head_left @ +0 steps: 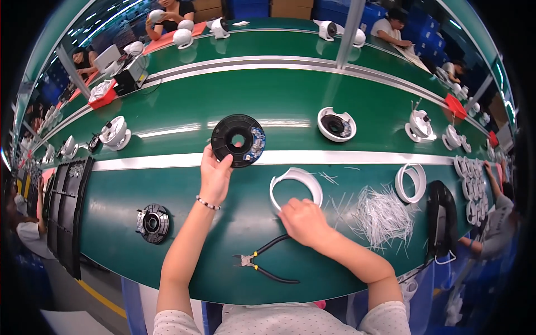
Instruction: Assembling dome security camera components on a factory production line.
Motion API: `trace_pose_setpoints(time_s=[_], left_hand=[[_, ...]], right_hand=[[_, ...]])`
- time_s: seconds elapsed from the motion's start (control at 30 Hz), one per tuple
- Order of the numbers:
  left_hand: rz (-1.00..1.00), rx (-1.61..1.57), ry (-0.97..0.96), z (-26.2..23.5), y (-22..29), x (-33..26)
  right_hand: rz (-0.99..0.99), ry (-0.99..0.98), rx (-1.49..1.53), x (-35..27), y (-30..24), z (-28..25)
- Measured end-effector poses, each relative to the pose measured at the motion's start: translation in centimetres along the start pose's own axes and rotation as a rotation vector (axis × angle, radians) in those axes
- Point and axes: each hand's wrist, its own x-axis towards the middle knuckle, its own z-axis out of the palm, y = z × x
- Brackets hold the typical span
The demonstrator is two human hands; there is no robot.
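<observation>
My left hand (215, 176) grips the rim of a black round plastic disc (223, 146), raised over the bench's far edge. The disc has a hole in its middle and a blue circuit board (257, 146) on its right side. My right hand (304, 222) is closed at the near edge of a white plastic ring (316, 192); its fingertips are hidden. Just below that hand lies a pair of cutting pliers (245, 260) with black handles, jaws apart and pointing left. Another black round part (162, 224) rests on the bench to the left.
A pile of thin white strips (384, 219) lies to the right, beside another white ring (422, 184). A black case (438, 218) stands at the right edge, a black tray (66, 215) at the left. Beyond the pale rail (357, 157), a green belt (184, 100) carries white housings (350, 118).
</observation>
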Motion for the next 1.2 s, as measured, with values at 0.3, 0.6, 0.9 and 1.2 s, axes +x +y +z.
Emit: trace_pose_setpoints(time_s=[0.3, 0.6, 0.9, 1.2], left_hand=[[0.09, -0.023, -0.031, -1.0, 0.6, -1.7], [0.155, 0.004, 0.004, -0.8, -1.7, -2.5], [-0.179, -0.089, -0.249, 0.2, -3.6, -5.1], [-0.533, -0.309, -0.26, 0.5, 0.2, -3.7]], right_hand=[[0.287, -0.306, -0.093, 2.1, 0.2, -1.1], [0.395, 0.072, 0.41, 2.3, 3.5, 0.0], [0.42, 0.282, 0.862, 5.6, -0.1, 2.9], [0.357, 0.18, 0.778, 5.4, -1.5, 2.9]])
